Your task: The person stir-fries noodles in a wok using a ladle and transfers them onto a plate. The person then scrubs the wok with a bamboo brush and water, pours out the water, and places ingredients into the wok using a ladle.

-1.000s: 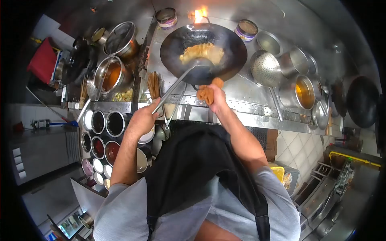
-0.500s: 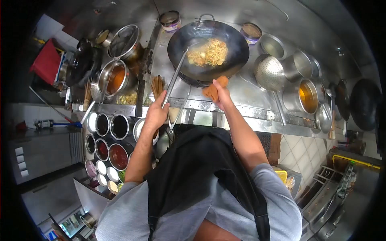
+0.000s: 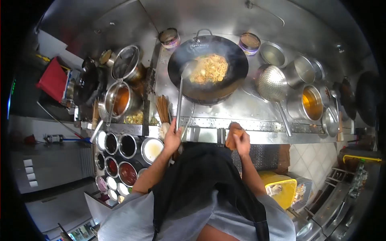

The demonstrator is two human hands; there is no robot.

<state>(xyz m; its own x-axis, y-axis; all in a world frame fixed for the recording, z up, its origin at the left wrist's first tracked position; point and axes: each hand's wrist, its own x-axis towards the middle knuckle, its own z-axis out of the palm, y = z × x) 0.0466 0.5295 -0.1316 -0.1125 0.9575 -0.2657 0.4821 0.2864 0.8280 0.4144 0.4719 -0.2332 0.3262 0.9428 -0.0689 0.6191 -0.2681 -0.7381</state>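
Observation:
My left hand (image 3: 172,138) is wrapped round the long handle of a metal ladle (image 3: 179,96). The ladle's bowl rests inside a dark wok (image 3: 237,74), at the left side of a heap of fried noodles (image 3: 211,69). A bunched orange cloth (image 3: 232,134) is in my right hand (image 3: 242,143), by the counter's front edge and apart from the wok. To the left of the ladle handle stands a bamboo brush (image 3: 162,109), close to my left hand.
Right of the wok lie a perforated strainer (image 3: 272,84) and a pot of orange liquid (image 3: 309,102). Left are another pot (image 3: 120,100), a mesh sieve (image 3: 126,62) and several sauce containers (image 3: 128,145). Cans (image 3: 169,38) stand behind. A yellow bin (image 3: 281,188) is low right.
My right hand has left the wok's near rim and come back toward my body with the cloth. The left hand has drawn back, and the ladle handle points more straight toward me.

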